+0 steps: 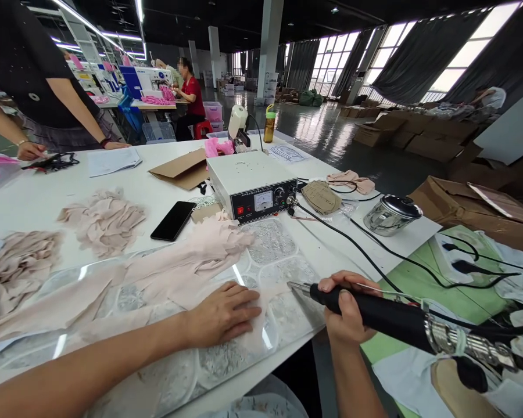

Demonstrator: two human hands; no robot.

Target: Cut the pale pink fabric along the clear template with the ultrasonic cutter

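My left hand (226,313) lies palm down with its fingers stretched out, pressing thin pale pink fabric (270,287) onto a clear, patterned cutting sheet (165,371). In my right hand (348,310) is a black handheld ultrasonic cutter (387,319), its fingers wrapped round the barrel. The cutter's pointed metal tip points left and sits at the fabric's right edge; whether it touches cannot be made out. Just beyond my left hand, a heap of pink fabric pieces (196,255) spreads over the sheet.
A white control box (253,180) with a cable to the cutter stands behind. Around it are a phone (173,220), cardboard (181,168), a steel mug (392,215) and a bottle (269,125). More fabric piles (104,220) lie left. A person (39,87) leans on the table's far side.
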